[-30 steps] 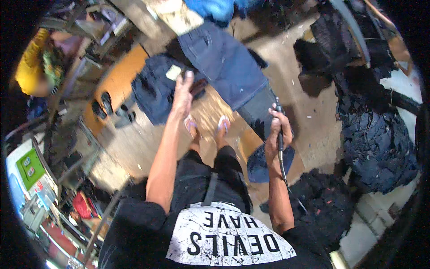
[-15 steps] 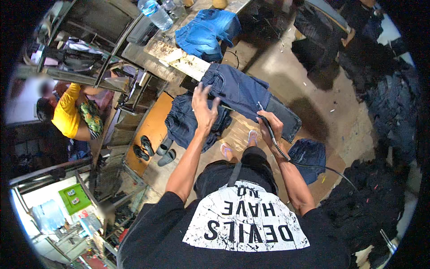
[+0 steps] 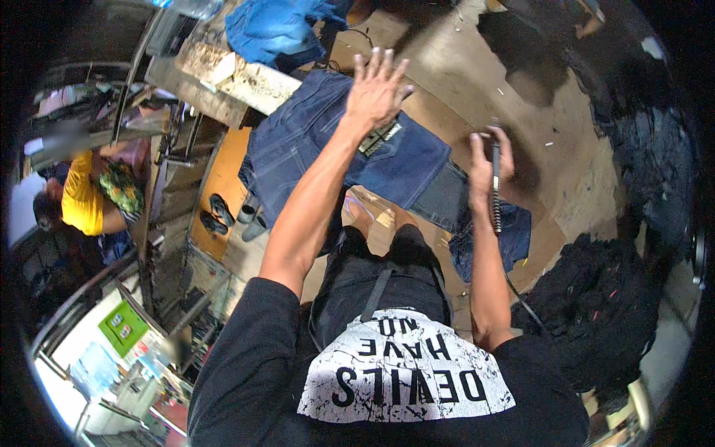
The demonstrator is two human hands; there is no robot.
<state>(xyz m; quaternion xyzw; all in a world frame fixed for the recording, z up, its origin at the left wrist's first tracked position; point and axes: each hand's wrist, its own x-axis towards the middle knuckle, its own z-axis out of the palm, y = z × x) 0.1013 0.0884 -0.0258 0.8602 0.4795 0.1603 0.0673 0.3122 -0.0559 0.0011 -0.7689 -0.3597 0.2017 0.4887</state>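
Dark blue denim shorts (image 3: 298,141) lie spread over a narrow dark padded board (image 3: 445,197) in front of me. A back pocket with a pale printed label (image 3: 380,139) faces up. My left hand (image 3: 376,97) is open, fingers spread, over the far side of the shorts by the pocket; its palm hides part of the cloth. Off the board's right end, my right hand (image 3: 485,167) is closed on a slim black pen-shaped tool (image 3: 497,175) with a coiled cord, tip pointing away from me. The tool is apart from the cloth.
Light blue denim shorts (image 3: 275,33) sit on a worn wooden bench (image 3: 257,83) at the far left. A dark denim garment (image 3: 514,231) is on the floor at right, near a black fabric heap (image 3: 596,313). A person in yellow (image 3: 80,197) is at left.
The dark shorts are turned and spread wider, with the labelled pocket now showing. My left hand has moved forward and right onto them; my right hand has drawn the tool right, away from the cloth.
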